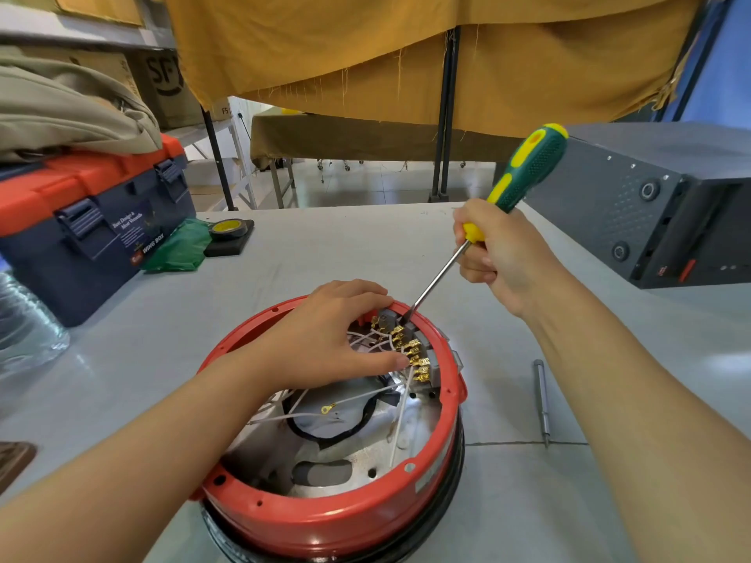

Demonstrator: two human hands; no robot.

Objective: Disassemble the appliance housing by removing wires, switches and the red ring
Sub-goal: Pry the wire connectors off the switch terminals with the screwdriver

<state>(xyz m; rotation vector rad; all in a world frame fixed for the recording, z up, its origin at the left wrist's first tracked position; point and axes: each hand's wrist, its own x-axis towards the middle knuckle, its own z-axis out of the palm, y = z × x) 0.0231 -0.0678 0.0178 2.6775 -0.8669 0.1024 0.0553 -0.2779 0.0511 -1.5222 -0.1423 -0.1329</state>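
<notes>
Head view: our right hand (493, 253) grips the screwdriver (506, 199), tip at the switches (410, 351) at one o'clock in the housing (325, 518); a slip could stab our left hand (325, 335), whose loosely spread fingers hold nothing.

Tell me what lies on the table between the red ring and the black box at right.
In the head view, a loose metal bit lies between the red ring and the black box.

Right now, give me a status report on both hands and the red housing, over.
Right hand grips screwdriver, tip at the switch block. Left hand rests on the red ring, fingers inside. White wires still attached, crowding the terminals.
</notes>
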